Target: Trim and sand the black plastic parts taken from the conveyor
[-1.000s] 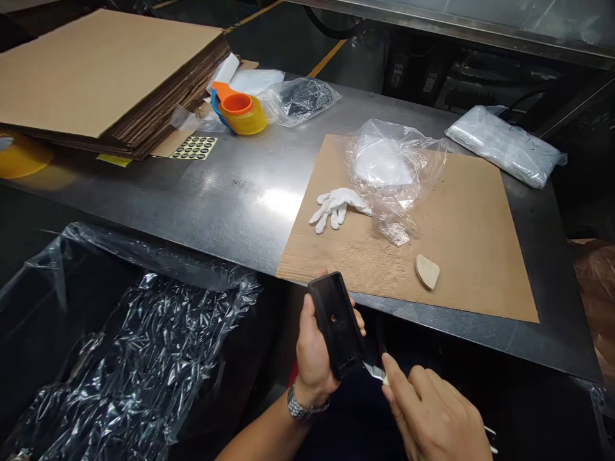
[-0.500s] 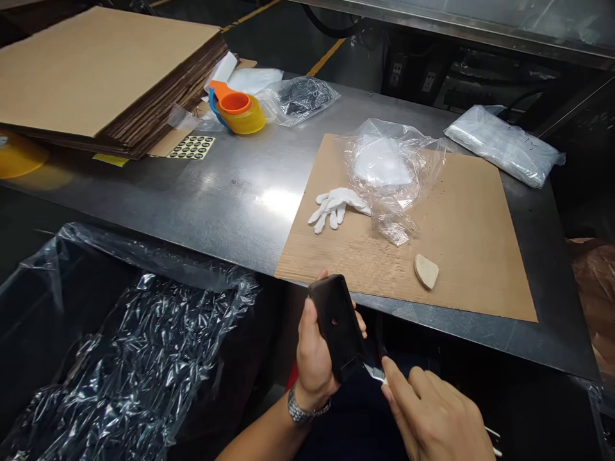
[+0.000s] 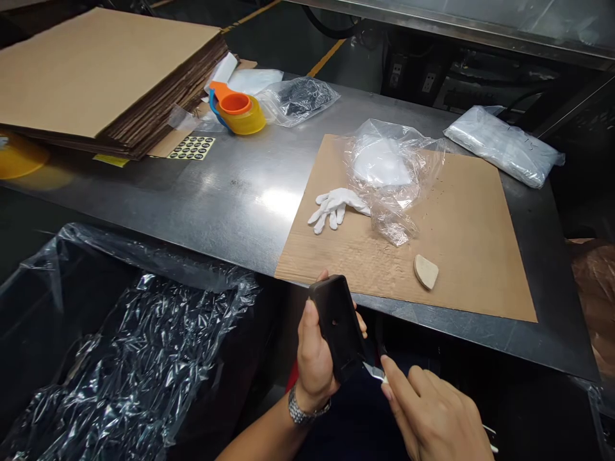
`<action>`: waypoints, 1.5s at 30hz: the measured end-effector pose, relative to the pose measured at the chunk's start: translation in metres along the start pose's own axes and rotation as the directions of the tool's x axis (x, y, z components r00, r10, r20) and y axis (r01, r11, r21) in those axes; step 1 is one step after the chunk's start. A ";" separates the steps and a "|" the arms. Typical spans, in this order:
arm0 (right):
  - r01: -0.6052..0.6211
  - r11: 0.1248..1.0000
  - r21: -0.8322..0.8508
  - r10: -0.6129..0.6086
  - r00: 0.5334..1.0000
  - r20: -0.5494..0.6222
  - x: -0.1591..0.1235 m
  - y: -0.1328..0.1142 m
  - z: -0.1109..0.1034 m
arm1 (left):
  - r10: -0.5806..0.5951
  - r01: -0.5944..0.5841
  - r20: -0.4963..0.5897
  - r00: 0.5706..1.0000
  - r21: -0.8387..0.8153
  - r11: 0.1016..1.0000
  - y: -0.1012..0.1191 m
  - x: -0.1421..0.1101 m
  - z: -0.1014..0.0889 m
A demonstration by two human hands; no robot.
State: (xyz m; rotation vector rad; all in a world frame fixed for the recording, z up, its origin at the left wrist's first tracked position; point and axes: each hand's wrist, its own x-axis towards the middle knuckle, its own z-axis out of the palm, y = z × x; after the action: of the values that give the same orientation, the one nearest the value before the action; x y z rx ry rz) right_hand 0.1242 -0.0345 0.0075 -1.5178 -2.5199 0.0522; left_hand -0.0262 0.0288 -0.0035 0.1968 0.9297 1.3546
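Note:
My left hand (image 3: 314, 355) is closed around a black rectangular plastic part (image 3: 339, 326), hollow like a shallow tray with a small hole near its middle. The part is tilted in front of the table's near edge. In my right hand (image 3: 432, 406) is a knife (image 3: 373, 371) with a short metal blade and a pale handle, mostly hidden by the fingers. Its blade meets the lower right edge of the black part. Beyond them, a beige rounded wedge-shaped block (image 3: 426, 272) and a white glove (image 3: 336, 206) lie on a cardboard sheet (image 3: 471, 256).
A clear plastic bag (image 3: 387, 163) lies on the cardboard, and a wrapped packet (image 3: 504, 144) sits behind it. On the left are stacked cardboard sheets (image 3: 106, 70), a tape dispenser (image 3: 240, 115) and a sticker sheet (image 3: 193, 148). A plastic-lined bin (image 3: 129, 358) stands below the table (image 3: 225, 205).
The black part has tilted slightly in my left hand, with its inside now more shaded. The blade stays at the part's lower right edge; my right hand has barely shifted.

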 end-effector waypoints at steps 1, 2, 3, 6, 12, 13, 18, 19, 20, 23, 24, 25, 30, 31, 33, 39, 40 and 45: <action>0.003 1.000 0.001 -0.003 1.000 0.006 0.000 0.000 0.000 | 0.009 -0.009 -0.002 1.000 0.006 1.000 0.000 0.000 0.000; 0.008 1.000 0.003 -0.008 1.000 0.009 -0.001 0.000 0.000 | 0.019 -0.019 -0.001 1.000 0.012 1.000 -0.001 -0.001 0.000; 0.013 1.000 0.005 -0.013 1.000 0.012 -0.001 0.000 0.001 | 0.026 -0.026 0.003 1.000 0.017 1.000 -0.001 -0.001 0.000; 0.021 1.000 0.007 -0.021 1.000 0.011 -0.002 0.001 0.002 | 0.044 -0.045 0.017 0.999 0.034 0.998 -0.001 -0.002 0.000; 0.019 1.000 0.005 -0.019 0.999 0.028 -0.002 0.001 0.002 | 0.037 -0.037 -0.004 0.999 0.062 0.997 0.000 -0.002 0.001; 0.020 1.000 0.005 -0.020 0.999 0.033 -0.002 0.002 0.002 | 0.036 -0.035 -0.008 0.999 0.068 0.997 0.000 -0.003 0.000; 0.002 0.999 -0.046 -0.002 1.000 0.018 -0.002 0.002 0.005 | 0.046 -0.044 -0.019 0.999 0.090 0.995 -0.002 -0.003 -0.002; 0.001 0.999 -0.050 -0.001 1.000 0.002 -0.001 0.002 0.005 | 0.041 -0.038 -0.022 0.999 0.093 0.995 -0.002 -0.003 -0.002; 0.000 0.999 -0.045 0.000 1.000 -0.017 0.000 0.002 0.005 | 0.028 -0.026 -0.025 0.999 0.097 0.995 -0.002 -0.002 -0.002; 0.004 1.000 0.031 -0.002 0.998 -0.067 0.004 0.003 0.004 | -0.022 0.026 -0.038 0.999 0.102 0.994 0.000 0.001 -0.001; 0.004 0.998 0.066 0.001 0.997 -0.074 0.005 0.003 0.003 | -0.042 0.046 -0.039 0.998 0.100 0.994 0.001 0.002 0.000; -0.001 0.996 0.094 0.008 0.997 -0.077 0.006 0.003 0.002 | -0.063 0.067 -0.040 0.997 0.096 0.993 0.002 0.003 0.001; -0.058 0.987 0.147 0.058 0.998 0.003 0.007 0.004 0.000 | -0.115 0.118 -0.033 0.993 0.120 0.986 0.003 0.005 0.001; -0.060 0.988 0.146 0.057 0.998 0.026 0.007 0.004 0.000 | -0.114 0.117 -0.030 0.993 0.127 0.985 0.003 0.005 0.000; -0.056 0.989 0.138 0.049 0.997 0.059 0.007 0.003 0.000 | -0.113 0.115 -0.021 0.993 0.133 0.984 0.003 0.004 -0.001; -0.057 0.992 0.114 0.046 0.995 0.092 0.006 0.002 0.003 | -0.094 0.094 -0.008 0.996 0.149 0.984 0.002 0.003 -0.003; -0.059 0.993 0.105 0.049 0.995 0.090 0.005 0.001 0.004 | -0.085 0.085 -0.006 0.996 0.152 0.985 0.001 0.004 -0.003; -0.152 0.975 0.163 0.120 0.974 0.191 0.004 0.001 0.011 | -0.005 0.003 0.007 1.000 0.229 0.973 -0.002 0.002 -0.004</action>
State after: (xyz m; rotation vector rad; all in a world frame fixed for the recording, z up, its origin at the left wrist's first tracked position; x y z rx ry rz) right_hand 0.1215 -0.0294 -0.0028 -1.6773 -2.4606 0.4407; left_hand -0.0273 0.0289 -0.0082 0.3759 1.0790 1.2403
